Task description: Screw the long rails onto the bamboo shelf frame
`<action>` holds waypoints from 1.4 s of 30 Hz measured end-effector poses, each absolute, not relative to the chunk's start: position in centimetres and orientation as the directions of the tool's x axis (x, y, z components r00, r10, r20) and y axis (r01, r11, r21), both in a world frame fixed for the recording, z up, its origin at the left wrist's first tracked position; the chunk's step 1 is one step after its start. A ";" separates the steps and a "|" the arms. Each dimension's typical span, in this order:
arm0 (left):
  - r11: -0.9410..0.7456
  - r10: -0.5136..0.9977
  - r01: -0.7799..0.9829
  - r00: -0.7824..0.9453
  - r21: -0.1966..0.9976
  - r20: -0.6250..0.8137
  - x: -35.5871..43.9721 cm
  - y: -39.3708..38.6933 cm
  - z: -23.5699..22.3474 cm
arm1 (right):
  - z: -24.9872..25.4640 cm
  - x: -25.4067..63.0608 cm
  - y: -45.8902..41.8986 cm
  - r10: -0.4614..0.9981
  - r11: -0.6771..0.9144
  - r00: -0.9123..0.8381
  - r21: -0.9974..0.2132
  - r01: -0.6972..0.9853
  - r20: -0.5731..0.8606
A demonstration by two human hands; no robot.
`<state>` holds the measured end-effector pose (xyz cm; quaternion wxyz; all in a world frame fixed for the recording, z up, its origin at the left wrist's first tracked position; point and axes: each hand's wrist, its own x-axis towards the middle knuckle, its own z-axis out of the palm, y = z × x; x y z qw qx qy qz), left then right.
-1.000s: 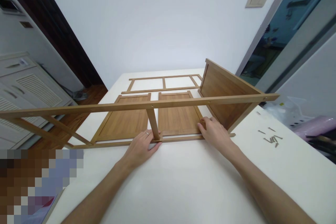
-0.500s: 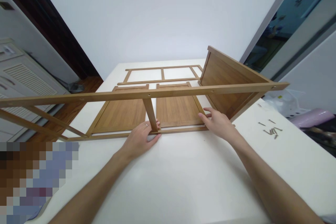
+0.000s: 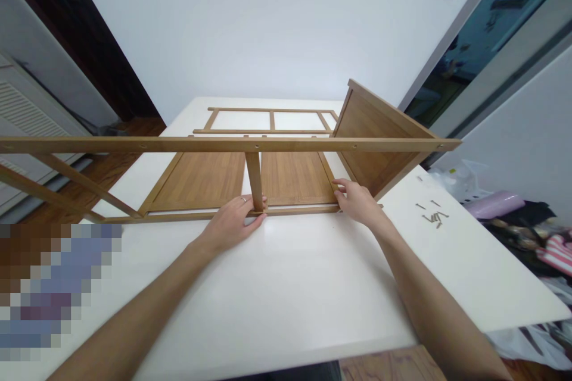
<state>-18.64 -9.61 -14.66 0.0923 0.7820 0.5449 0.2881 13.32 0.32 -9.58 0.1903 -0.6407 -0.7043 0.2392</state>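
Upright frame: long light-brown wooden ladder frame (image 3: 192, 144), on its long edge across the white table (image 3: 304, 286); brown wooden panel (image 3: 379, 131) stands at its right end, running toward the far side.
Flat parts: left brown panel (image 3: 203, 181) and right brown panel (image 3: 292, 175) lie beyond the lower rail; slim wooden frame (image 3: 241, 131) lies farther back.
Screws: loose, on the table at right.
Handling: support the frame low, at the crosspiece foot; hold the lower rail flat and avoid side load at the panel corner. Judgement: uneven pressure could tip or twist it.
Left hand (image 3: 229, 221): palm down, closed around the crosspiece foot, thumb on the near side.
Right hand (image 3: 356, 202): fingers curved, partly open, at the flat right panel's near right corner; firm hold cannot be confirmed.
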 end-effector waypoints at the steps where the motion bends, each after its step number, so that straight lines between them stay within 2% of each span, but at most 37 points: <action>1: -0.389 0.905 0.799 0.238 0.459 0.352 -18.6 -9.6 -14.6 | -9.5 13.5 0.5 0.994 0.055 -0.104 -0.607 0.793 -0.046; 8: -0.383 0.905 0.801 0.226 0.459 0.360 -18.6 -9.7 -14.8 | -8.9 13.9 0.7 0.994 -0.033 -0.069 -0.814 0.580 -0.089; 14: -0.374 0.910 0.809 0.224 0.454 0.350 -18.7 -9.7 -14.8 | -7.8 14.1 0.0 0.998 -0.024 -0.050 -0.930 0.367 -0.045; 18: -0.357 0.918 0.787 0.196 0.503 0.344 -18.6 -9.6 -14.5 | -6.2 13.9 -0.9 1.000 0.021 -0.017 -0.972 0.235 0.017; 21: -0.334 0.928 0.780 0.175 0.529 0.328 -18.5 -9.5 -14.5 | -5.1 13.4 -1.6 0.999 0.043 -0.009 -0.996 0.073 0.043; 27: -0.300 0.939 0.789 0.145 0.537 0.313 -18.1 -9.8 -14.1 | -5.8 11.2 -1.9 0.995 -0.032 -0.098 -0.971 -0.239 -0.009; 34: -0.180 0.976 0.773 0.064 0.608 0.208 -17.4 -10.0 -12.8 | -8.9 6.9 -3.9 0.962 -0.128 -0.266 -0.956 -0.264 -0.055; 42: -0.142 0.984 0.718 0.026 0.682 0.177 -16.7 -9.9 -12.6 | -9.7 3.4 -4.9 0.961 0.049 -0.267 -0.994 -0.094 0.073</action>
